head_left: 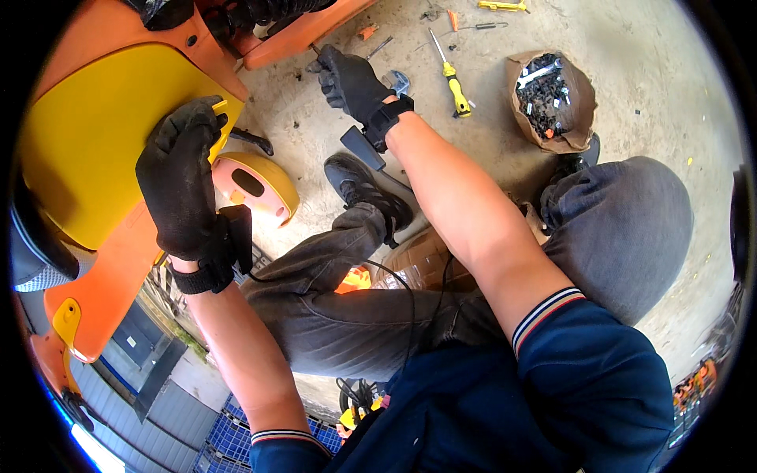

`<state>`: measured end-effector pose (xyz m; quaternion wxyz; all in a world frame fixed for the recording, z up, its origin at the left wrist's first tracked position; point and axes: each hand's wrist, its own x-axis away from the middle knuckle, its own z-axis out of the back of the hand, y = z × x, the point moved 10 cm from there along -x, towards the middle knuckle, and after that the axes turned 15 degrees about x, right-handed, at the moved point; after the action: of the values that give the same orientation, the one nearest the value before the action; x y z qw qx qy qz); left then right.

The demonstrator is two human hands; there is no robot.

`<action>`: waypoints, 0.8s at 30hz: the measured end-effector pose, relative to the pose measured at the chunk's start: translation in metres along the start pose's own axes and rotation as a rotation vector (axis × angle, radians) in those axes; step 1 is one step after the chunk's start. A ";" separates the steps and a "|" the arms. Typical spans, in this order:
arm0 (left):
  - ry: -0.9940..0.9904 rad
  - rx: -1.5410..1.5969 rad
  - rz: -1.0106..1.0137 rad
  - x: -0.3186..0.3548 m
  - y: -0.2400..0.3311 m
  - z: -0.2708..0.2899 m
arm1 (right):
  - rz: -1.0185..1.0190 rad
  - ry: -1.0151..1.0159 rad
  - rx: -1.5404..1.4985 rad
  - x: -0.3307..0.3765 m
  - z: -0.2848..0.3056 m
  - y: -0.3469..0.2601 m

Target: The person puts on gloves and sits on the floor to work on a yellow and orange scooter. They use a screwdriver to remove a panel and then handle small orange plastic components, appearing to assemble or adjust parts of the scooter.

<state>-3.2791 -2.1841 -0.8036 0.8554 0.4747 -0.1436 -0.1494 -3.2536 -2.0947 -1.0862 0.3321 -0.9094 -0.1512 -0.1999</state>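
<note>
My left hand [180, 177], in a black glove, is closed with its fingers curled round a slim yellow piece [220, 130]. It lies against the large yellow panel [91, 126] of an orange machine body [118, 276]. I cannot tell whether the piece is separate from the panel. My right hand [351, 83], also gloved in black, is closed just below an orange arm [307, 31] of the machine. A small dark tip shows by its fingers, too small to name. Beside that wrist lies the head of an adjustable wrench [399, 82], partly hidden.
A yellow-handled screwdriver [453, 83] lies on the concrete floor. Right of it stands a brown paper bag [582, 118] of dark small hardware with a wrench [540, 74] on top. An orange-and-yellow shell part [264, 185] rests near my foot. A cardboard box [426, 260] sits under my legs.
</note>
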 end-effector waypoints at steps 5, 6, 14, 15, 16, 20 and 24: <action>-0.015 -0.143 -0.010 -0.002 0.000 -0.002 | 0.207 0.322 0.567 0.006 0.014 -0.029; -0.021 -0.077 -0.023 -0.002 0.001 -0.003 | 0.237 0.354 0.610 0.007 0.014 -0.032; -0.017 -0.224 0.009 -0.004 0.003 -0.004 | -0.065 -0.273 -0.733 0.001 -0.021 0.009; -0.027 -0.199 -0.003 -0.004 0.005 -0.006 | -0.091 -0.304 -0.758 0.001 -0.023 0.011; -0.013 -0.192 0.027 -0.004 0.003 -0.005 | -0.111 -0.327 -0.783 0.001 -0.026 0.014; -0.022 -0.225 0.004 -0.002 0.006 -0.008 | -0.014 -0.065 -0.307 -0.010 -0.001 0.021; 0.014 -0.118 0.060 -0.003 0.001 -0.007 | 0.488 0.690 0.824 0.015 0.030 -0.042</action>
<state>-3.2792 -2.1773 -0.8066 0.8869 0.4200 -0.1429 -0.1287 -3.2496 -2.0418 -1.0771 0.7244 -0.5962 0.1140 -0.3268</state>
